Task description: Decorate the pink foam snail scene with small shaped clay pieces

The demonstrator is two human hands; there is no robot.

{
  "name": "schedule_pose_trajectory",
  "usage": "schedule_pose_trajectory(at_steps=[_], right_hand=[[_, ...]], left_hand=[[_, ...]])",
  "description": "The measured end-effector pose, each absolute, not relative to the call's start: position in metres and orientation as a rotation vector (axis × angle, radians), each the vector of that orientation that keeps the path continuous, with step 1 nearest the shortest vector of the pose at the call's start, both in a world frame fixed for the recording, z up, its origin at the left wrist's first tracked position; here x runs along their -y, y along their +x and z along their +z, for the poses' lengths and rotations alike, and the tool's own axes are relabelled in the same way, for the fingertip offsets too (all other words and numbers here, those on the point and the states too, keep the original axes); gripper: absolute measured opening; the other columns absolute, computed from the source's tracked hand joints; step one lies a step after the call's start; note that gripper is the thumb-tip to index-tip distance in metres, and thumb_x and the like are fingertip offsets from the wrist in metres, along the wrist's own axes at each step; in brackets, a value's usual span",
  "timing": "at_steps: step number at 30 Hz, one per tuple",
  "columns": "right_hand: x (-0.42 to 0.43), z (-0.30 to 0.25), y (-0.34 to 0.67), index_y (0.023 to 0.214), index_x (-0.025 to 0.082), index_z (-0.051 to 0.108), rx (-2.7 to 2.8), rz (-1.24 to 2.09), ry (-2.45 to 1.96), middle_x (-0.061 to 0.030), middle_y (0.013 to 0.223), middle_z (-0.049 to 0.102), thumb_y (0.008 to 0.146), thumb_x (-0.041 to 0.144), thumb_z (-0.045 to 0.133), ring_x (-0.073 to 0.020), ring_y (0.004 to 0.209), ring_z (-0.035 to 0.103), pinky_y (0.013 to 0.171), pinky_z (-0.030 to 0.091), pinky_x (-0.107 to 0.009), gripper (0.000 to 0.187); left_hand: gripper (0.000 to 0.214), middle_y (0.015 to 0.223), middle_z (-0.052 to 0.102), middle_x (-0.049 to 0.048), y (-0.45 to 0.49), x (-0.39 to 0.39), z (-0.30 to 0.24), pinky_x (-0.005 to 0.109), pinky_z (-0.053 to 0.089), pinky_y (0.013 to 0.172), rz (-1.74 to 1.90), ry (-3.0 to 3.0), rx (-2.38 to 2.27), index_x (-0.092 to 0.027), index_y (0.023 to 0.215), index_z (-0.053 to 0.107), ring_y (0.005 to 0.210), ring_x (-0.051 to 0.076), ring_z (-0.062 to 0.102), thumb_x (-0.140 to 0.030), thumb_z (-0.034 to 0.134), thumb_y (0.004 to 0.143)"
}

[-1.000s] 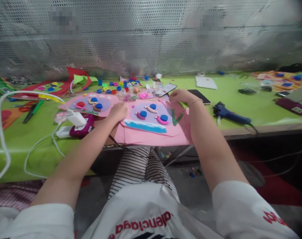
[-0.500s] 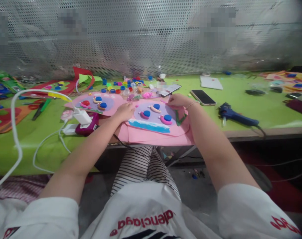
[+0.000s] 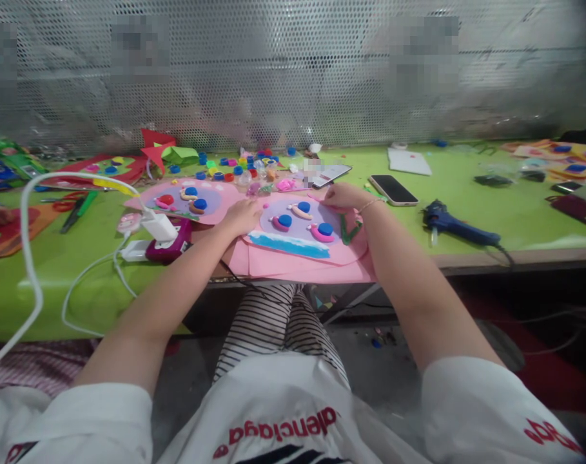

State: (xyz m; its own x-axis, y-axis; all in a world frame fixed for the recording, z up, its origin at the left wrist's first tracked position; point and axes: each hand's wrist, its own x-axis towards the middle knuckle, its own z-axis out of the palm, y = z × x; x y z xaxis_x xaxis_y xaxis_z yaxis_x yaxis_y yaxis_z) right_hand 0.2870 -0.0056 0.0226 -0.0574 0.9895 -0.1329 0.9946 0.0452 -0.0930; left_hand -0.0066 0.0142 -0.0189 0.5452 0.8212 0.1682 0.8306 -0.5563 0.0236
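- Pink card point(image 3: 340, 252): spread left hand point(image 3: 243, 218) on left edge.
- Curled right hand point(image 3: 344, 195) at top right; couldn't tell if pinching.
- Saw 3 caps point(image 3: 325, 229) between.

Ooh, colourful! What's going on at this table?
Someone is working on a pink craft card on a green table. Their left hand rests at its left edge; their right hand is at its upper right, though whether it pinches anything is hard to tell. Three blue caps sit on the card. A glue gun lies to the right.
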Motion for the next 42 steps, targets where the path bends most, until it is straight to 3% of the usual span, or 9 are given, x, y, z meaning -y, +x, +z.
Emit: schedule_pose_trajectory(at_steps=[6,14,30,42], right_hand=[[0.005,0.021,0.287,0.082,0.014,0.069,-2.220,-0.202,2.077,-0.0076,0.077,0.068,0.079,0.034,0.048,-0.0166,0.067,0.058,0.058,0.039,-0.024,0.030],[0.000,0.021,0.273,0.093,0.006,0.068,-2.150,-0.043,2.055,-0.0194,0.086,0.068,0.077,0.034,0.050,-0.0272,0.081,0.062,0.065,0.042,-0.030,0.037],[0.000,0.021,0.283,0.097,0.005,0.068,-2.087,-0.039,2.004,-0.0198,0.086,0.068,0.079,0.038,0.047,-0.0253,0.080,0.063,0.061,0.043,-0.028,0.044],[0.004,0.018,0.267,0.109,0.003,0.063,-2.163,-0.007,1.992,-0.0218,0.106,0.064,0.082,0.035,0.042,-0.0265,0.094,0.061,0.071,0.044,-0.028,0.046]], left_hand=[[0.035,0.121,0.057,0.0117,-0.006,-0.015,-0.018,0.036,0.042,0.094,-0.254,-2.708,1.428,-0.015,0.112,0.055,0.113,0.024,0.053,-0.032,0.033,0.090],[0.035,0.119,0.057,0.0129,-0.006,-0.014,-0.018,0.036,0.042,0.094,-0.264,-2.709,1.415,-0.015,0.112,0.055,0.113,0.025,0.052,-0.032,0.032,0.091],[0.036,0.118,0.058,0.0147,-0.006,-0.016,-0.019,0.037,0.042,0.094,-0.245,-2.720,1.420,-0.012,0.110,0.056,0.111,0.026,0.053,-0.031,0.033,0.090],[0.039,0.128,0.053,0.0088,-0.007,-0.017,-0.022,0.036,0.037,0.102,-0.373,-2.758,1.403,-0.019,0.123,0.052,0.119,0.022,0.047,-0.031,0.034,0.091]])
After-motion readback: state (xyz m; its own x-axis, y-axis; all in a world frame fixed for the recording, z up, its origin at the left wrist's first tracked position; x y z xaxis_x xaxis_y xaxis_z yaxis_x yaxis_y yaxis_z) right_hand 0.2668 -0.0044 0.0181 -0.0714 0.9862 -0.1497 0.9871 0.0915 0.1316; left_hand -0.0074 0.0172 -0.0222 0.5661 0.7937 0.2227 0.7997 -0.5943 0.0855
